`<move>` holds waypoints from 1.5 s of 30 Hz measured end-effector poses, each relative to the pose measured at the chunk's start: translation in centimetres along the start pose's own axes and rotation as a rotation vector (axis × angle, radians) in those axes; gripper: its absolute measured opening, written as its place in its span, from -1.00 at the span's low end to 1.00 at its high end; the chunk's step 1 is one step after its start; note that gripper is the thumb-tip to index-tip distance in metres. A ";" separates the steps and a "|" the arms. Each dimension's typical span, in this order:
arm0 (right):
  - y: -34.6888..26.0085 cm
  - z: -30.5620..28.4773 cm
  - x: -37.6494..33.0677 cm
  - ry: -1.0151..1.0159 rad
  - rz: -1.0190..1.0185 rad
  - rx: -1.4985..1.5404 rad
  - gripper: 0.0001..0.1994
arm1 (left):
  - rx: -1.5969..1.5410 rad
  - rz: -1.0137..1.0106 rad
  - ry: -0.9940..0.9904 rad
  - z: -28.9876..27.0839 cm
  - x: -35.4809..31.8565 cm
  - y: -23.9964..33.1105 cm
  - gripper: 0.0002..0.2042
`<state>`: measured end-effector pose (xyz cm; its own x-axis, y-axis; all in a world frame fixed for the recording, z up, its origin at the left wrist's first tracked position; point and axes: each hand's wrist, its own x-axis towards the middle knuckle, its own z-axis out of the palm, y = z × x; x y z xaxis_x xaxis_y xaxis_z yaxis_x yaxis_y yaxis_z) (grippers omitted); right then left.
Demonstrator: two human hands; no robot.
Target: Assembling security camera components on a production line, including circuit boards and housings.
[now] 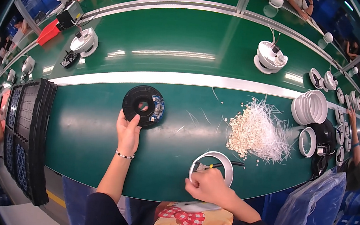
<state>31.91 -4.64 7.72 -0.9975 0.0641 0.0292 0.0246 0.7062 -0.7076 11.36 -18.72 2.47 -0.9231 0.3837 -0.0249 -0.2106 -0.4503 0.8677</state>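
My left hand (128, 134) holds up a black round disc-shaped housing (132, 102) by its near edge, thumb on top. The disc has a hole in its middle and a blue circuit board (158, 109) along its right side. Near the table's front edge, my right hand (210, 185) is closed, with its fingers curled over the near rim of a white ring (228, 164). A black-handled item with a yellow mark (223, 165) lies across that ring, partly behind the hand. What the right fingers hold, if anything, is hidden.
A pile of small beige pieces (242, 135) and cut white strips (271, 132) lies right of centre. Stacked white rings (309, 107) and a loose ring (307, 141) stand at far right. Black trays (26, 135) are stacked at left. White domed units (270, 57) sit on the conveyor beyond.
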 end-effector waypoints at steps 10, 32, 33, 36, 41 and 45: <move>-1.7 -2.9 -0.4 0.037 0.219 -0.385 -0.06 | -0.101 -0.080 -0.011 0.3 -1.2 0.9 -0.63; -0.8 0.8 5.6 0.453 -0.017 0.312 0.16 | 0.003 -0.247 -0.265 2.6 -5.2 -0.8 -0.44; -1.1 0.6 5.6 0.447 -0.016 0.311 0.16 | 0.015 -0.303 -0.357 2.2 -5.1 -0.7 -0.42; -1.3 0.6 5.5 0.385 0.005 0.246 0.19 | -0.268 -0.518 -0.570 1.9 -4.7 0.8 -0.33; -1.7 -0.1 5.4 0.281 -0.034 0.264 0.18 | -0.684 -0.823 -0.473 2.0 -3.9 1.6 -0.35; -1.9 -0.8 5.7 0.145 -0.180 0.210 0.11 | -0.546 -0.903 -0.337 1.9 -3.2 1.6 -0.41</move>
<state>26.19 -5.01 9.77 -0.9645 0.0616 0.2567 -0.1805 0.5554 -0.8117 14.61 -19.16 4.83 -0.2414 0.9128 -0.3295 -0.9524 -0.1577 0.2609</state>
